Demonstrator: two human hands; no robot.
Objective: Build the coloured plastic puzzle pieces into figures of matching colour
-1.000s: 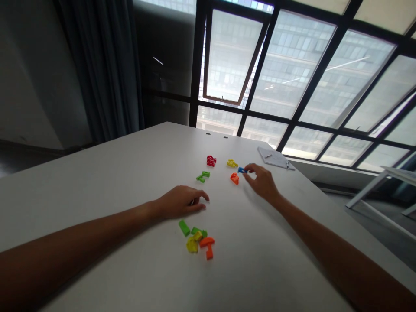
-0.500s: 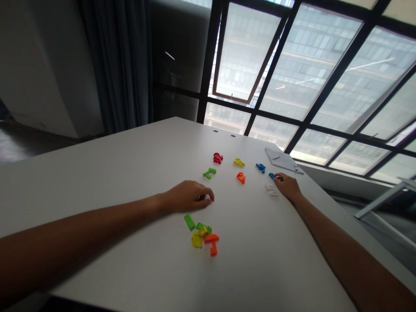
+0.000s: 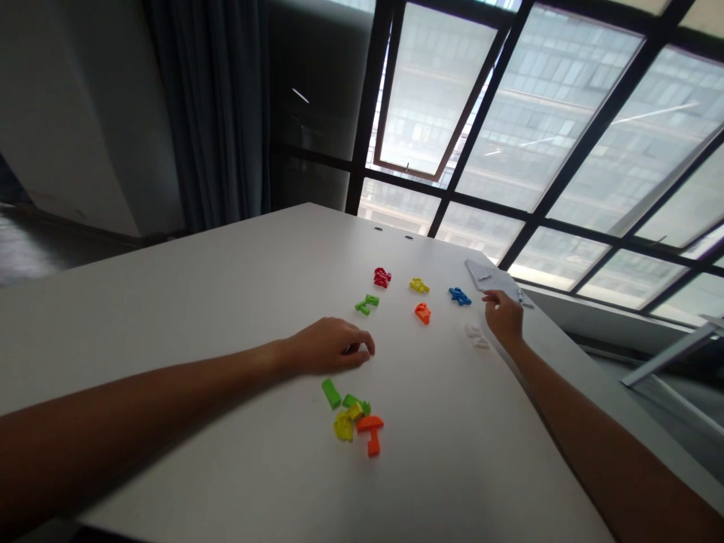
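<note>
My left hand (image 3: 333, 345) rests on the white table (image 3: 226, 294) with loosely bent fingers, thumb and index apart, nothing between them. Just below it lie a green block (image 3: 331, 394), another green piece (image 3: 357, 404), a yellow piece (image 3: 343, 426) and an orange T-shaped piece (image 3: 371, 434), close together. My right hand (image 3: 503, 315) is raised at the table's right side, its fingers partly bent and holding nothing visible. Left of it sits a small group of blue pieces (image 3: 460, 296). White pieces (image 3: 476, 336) lie a little below that hand.
Farther back are red pieces (image 3: 381, 277), yellow pieces (image 3: 419, 286), green pieces (image 3: 367, 304) and orange pieces (image 3: 422, 313), grouped by colour. Paper (image 3: 487, 276) with a pen lies near the right edge. Large windows (image 3: 498, 113) stand behind the table, with a dark curtain (image 3: 209, 113) at left.
My right hand has let go of a blue piece, which now lies with the other blue pieces, and has drawn up and away to the right. The left hand stays put.
</note>
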